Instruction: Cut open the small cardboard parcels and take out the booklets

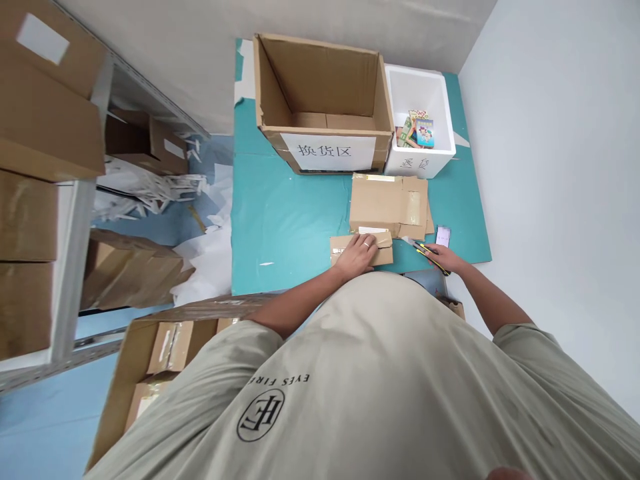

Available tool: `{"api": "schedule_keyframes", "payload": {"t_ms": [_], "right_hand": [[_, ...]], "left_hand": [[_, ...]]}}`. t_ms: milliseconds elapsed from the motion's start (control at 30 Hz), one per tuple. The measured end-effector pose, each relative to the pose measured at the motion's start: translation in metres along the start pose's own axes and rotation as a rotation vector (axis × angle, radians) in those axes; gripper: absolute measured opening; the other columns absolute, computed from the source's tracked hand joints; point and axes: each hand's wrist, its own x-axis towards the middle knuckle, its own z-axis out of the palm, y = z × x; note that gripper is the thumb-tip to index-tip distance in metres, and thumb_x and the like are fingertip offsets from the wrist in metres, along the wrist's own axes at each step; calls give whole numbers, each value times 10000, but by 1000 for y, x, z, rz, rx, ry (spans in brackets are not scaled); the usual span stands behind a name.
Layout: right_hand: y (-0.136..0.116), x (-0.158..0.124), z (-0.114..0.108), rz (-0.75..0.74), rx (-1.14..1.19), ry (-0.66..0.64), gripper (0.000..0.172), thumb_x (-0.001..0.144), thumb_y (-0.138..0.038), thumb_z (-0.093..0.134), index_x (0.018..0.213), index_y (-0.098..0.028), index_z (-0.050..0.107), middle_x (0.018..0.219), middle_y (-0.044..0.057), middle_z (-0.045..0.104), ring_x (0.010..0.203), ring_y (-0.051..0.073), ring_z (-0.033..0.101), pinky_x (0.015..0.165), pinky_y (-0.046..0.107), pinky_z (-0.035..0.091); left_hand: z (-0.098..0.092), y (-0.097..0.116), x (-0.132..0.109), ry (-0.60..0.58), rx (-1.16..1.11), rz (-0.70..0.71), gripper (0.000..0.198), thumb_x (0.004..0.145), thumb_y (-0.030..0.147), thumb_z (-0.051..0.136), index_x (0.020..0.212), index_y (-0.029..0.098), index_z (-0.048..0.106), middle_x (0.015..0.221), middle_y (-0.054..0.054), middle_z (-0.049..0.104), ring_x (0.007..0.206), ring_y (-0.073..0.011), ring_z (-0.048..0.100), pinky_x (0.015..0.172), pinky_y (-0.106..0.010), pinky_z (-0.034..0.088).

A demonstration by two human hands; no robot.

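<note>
Small cardboard box (385,253) is being pressed down crosswise under the flat left hand (357,257). Utility knife (423,249) is being gripped in the right hand (443,257), just off the box's right end.

1. Left hand (357,257) sits on the small box (384,252); right hand (445,257), just right of it, wraps the knife (425,251).
2. Flat carton (390,203) lies right behind the small box.
3. Big open carton (327,70) is behind that, foam box (425,163) touching its right side.
4. Shelf rack (70,267) stands far left.
</note>
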Motion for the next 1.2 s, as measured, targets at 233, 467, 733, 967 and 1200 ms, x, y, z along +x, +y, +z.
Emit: {"api": "schedule_keyframes", "payload": {"t_ms": [233, 467, 733, 967, 1200], "right_hand": [[5, 2, 11, 39, 169, 134, 615, 1044, -650, 783, 1477, -216, 739, 744, -45, 680, 589, 174, 630, 578, 280, 565], [8, 8, 26, 43, 171, 144, 583, 1057, -650, 766, 1470, -241, 739, 750, -42, 680, 597, 176, 633, 590, 293, 585], [15, 11, 41, 49, 191, 126, 693, 1031, -809, 727, 1422, -237, 701, 756, -50, 673, 563, 172, 639, 555, 293, 556], [-5, 15, 53, 94, 191, 144, 605, 1047, -768, 722, 1369, -258, 686, 743, -62, 655, 570, 175, 645, 569, 289, 568], [-13, 3, 61, 122, 251, 178, 500, 1084, -708, 714, 1327, -272, 688, 775, -58, 673, 608, 176, 653, 598, 291, 587]], "left_hand": [[-13, -27, -23, 26, 33, 13, 360, 1019, 127, 658, 1302, 253, 841, 1643, -200, 684, 1667, -395, 528, 1424, -669, 374], [-29, -75, -56, 77, -66, -24, 281, 1021, 181, 700, 1142, 322, 910, 1699, -118, 675, 1704, -379, 507, 1462, -699, 329], [-15, -35, -27, 346, -191, -691, 975, 1066, 670, 705, 1847, 146, 446, 1913, -304, 381, 1781, -514, 367, 1425, -755, 336], [-9, -26, 34, 181, -170, -892, 1382, 896, 776, 863, 1937, 155, 200, 1965, -405, 52, 1798, -705, 123, 1267, -953, 343], [-20, -69, -8, 30, -153, -393, 1556, 732, 520, 1046, 1948, 168, 142, 1991, -348, -29, 1850, -575, 136, 1432, -714, 285]]}}
